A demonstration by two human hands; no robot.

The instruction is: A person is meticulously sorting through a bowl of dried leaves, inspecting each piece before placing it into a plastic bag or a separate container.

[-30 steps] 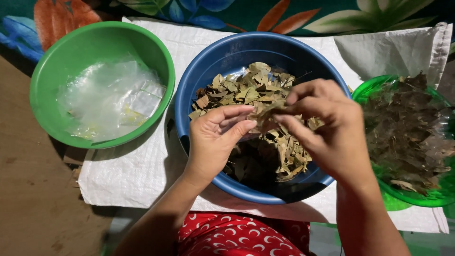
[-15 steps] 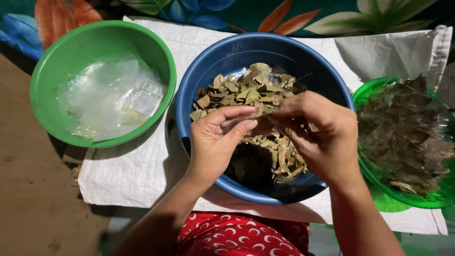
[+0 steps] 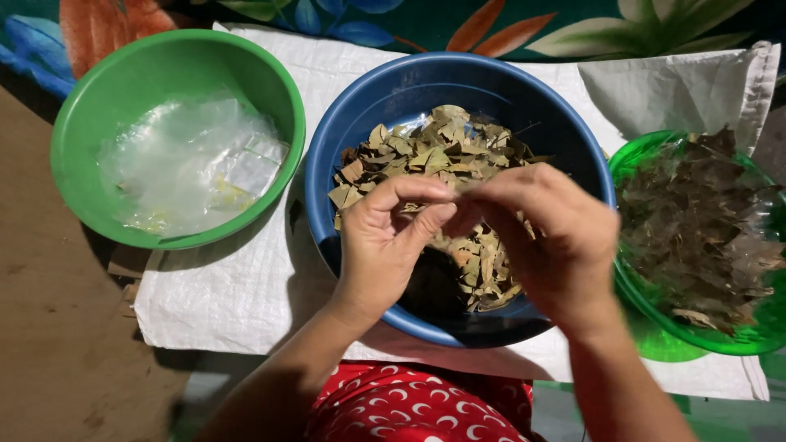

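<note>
Both hands meet over the middle of the blue bowl (image 3: 458, 82), which holds a heap of dry, pale green-brown leaves (image 3: 434, 151). The left hand (image 3: 381, 241) is curled nearly closed, thumb and forefinger pinched together at the tips; the right hand (image 3: 553, 237) is curled the same way, its fingertips touching those of the left. Something small seems to be pinched between them, most likely a single leaf or stem from the heap, but the fingers hide it and I cannot tell for certain. Judging by this, the step in hand looks like sorting or picking over the leaves one at a time, with the piece held just above the heap. A fitting next move would call for a light, steady grip, since dry leaves crumble easily, and a short carry clear of the bowl's rim.

To the left, just beside the blue bowl, a green bowl (image 3: 82, 115) holds crumpled clear plastic (image 3: 188, 168). To the right a clear green bowl (image 3: 647, 311) is heaped with darker brown leaves (image 3: 704, 237). All three stand on a white woven cloth (image 3: 229, 286) spread over a flowered covering (image 3: 508, 24). The right forearm lies close to the clear green bowl's near rim, so a wide sweep could knock it; nothing else crowds the hands
</note>
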